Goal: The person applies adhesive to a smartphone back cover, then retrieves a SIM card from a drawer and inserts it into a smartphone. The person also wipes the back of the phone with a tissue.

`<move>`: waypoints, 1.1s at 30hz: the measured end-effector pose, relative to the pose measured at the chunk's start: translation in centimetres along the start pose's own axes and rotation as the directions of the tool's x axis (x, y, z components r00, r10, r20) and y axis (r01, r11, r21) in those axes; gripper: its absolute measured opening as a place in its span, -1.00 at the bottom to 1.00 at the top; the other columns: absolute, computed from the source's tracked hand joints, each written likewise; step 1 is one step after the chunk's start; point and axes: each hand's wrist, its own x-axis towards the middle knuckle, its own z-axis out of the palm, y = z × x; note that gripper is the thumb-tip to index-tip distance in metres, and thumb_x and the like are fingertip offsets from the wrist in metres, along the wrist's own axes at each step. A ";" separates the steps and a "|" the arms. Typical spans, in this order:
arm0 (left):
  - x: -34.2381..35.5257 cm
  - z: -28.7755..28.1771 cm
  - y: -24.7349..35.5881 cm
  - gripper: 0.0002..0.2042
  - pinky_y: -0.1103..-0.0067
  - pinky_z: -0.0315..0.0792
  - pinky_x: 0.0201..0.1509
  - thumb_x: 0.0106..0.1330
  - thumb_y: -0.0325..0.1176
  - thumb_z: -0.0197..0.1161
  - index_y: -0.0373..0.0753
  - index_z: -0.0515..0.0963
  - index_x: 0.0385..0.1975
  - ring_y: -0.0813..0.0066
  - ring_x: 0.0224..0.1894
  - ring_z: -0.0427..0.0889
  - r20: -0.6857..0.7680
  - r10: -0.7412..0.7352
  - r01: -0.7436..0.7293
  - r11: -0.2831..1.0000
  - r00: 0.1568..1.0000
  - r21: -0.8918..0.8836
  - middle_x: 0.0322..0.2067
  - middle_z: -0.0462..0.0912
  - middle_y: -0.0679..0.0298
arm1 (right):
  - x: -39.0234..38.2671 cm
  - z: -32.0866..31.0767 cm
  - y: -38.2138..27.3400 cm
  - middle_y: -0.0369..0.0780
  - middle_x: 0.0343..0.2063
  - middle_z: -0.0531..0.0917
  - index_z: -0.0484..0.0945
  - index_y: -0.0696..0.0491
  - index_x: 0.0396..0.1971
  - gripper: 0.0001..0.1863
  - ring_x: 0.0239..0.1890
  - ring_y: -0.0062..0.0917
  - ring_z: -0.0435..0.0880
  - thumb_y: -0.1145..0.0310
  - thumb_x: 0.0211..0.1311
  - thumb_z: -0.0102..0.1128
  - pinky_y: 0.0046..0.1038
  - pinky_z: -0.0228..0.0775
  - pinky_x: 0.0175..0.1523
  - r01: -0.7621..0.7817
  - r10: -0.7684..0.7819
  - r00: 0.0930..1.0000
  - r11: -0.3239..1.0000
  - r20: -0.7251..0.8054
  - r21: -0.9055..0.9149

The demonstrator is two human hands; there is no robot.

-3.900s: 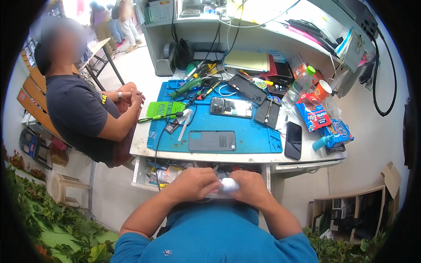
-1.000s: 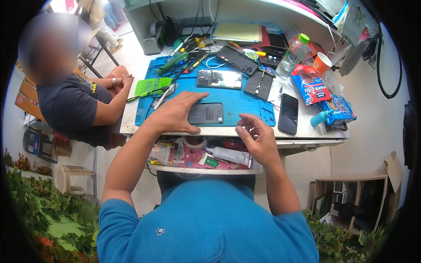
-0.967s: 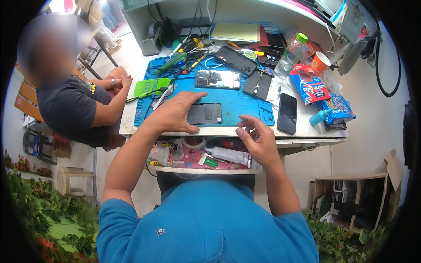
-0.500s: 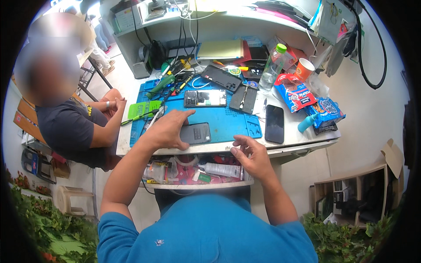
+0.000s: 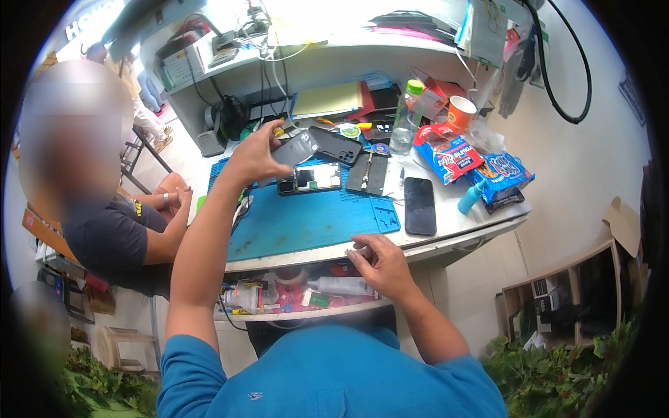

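Note:
My left hand (image 5: 252, 159) is raised over the far left of the blue work mat (image 5: 300, 221). Its thumb and fingers grip a flat dark-grey phone battery (image 5: 297, 148) by the edges. Just under and beside the battery lies an opened phone (image 5: 311, 179) with its inside parts showing. Behind it rests a black phone back cover (image 5: 334, 145), and to the right a dark phone part (image 5: 367, 174) with a slim piece on top. At the desk's front edge my right hand (image 5: 385, 266) is closed in a loose pinch, with a small pale bit between thumb and fingers.
A black phone (image 5: 419, 205) lies right of the mat. Snack packs (image 5: 449, 155), a water bottle (image 5: 406, 118), a paper cup (image 5: 460, 113) and a small teal bottle (image 5: 471, 197) stand farther right. Below the desk edge a drawer (image 5: 320, 308) is pulled out. A person (image 5: 115, 230) sits at left.
My left hand has lifted the battery off the mat and carried it away from me to the opened phone. My right hand's fingers have drawn together near the desk edge. The view has shifted.

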 end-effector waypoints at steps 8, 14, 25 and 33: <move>9.9 5.8 0.7 0.02 0.35 0.50 0.31 -0.20 -0.21 0.63 -0.26 0.39 0.44 0.03 0.18 0.64 0.076 0.060 -0.071 0.986 0.995 0.151 0.07 0.68 0.03 | -5.7 -0.8 0.7 -0.11 -0.24 0.74 0.72 0.17 -0.12 -0.79 -0.28 -0.34 0.74 0.52 0.25 0.44 -0.40 0.62 -0.16 0.145 -0.139 0.961 0.989 -0.240 0.007; 12.6 7.7 1.6 0.01 0.34 0.51 0.35 -0.22 -0.18 0.62 -0.33 0.42 0.40 0.01 0.24 0.65 0.176 0.088 -0.107 0.989 0.980 0.100 0.17 0.68 -0.08 | -13.5 -4.6 11.1 -0.22 -0.13 0.70 0.60 0.16 0.14 -0.66 -0.21 -0.58 0.68 0.45 0.42 0.35 -0.52 0.56 -0.17 -0.264 0.460 0.721 0.874 -0.519 0.408; 10.2 7.0 1.1 -0.13 0.35 0.37 0.48 -0.06 -0.33 0.54 -0.26 0.44 0.40 0.09 0.35 0.54 0.012 0.260 -0.260 0.965 0.966 0.034 0.29 0.55 0.01 | -8.1 -15.1 18.8 -0.16 -0.07 0.62 0.55 0.08 0.05 -0.72 -0.03 -0.39 0.58 0.33 0.42 0.29 -0.24 0.53 0.07 0.242 0.756 0.466 0.392 -0.460 0.888; 0.9 3.3 5.5 -0.31 0.33 0.29 0.53 0.12 -0.43 0.44 -0.27 0.50 0.36 0.16 0.41 0.50 -0.115 0.424 -0.421 0.905 0.898 0.051 0.33 0.53 0.08 | -9.0 -16.2 18.9 -0.28 -0.31 0.57 0.44 0.11 0.41 -0.51 -0.37 -0.55 0.52 0.44 0.54 0.14 -0.36 0.54 -0.17 0.170 0.818 0.358 0.418 -0.451 0.892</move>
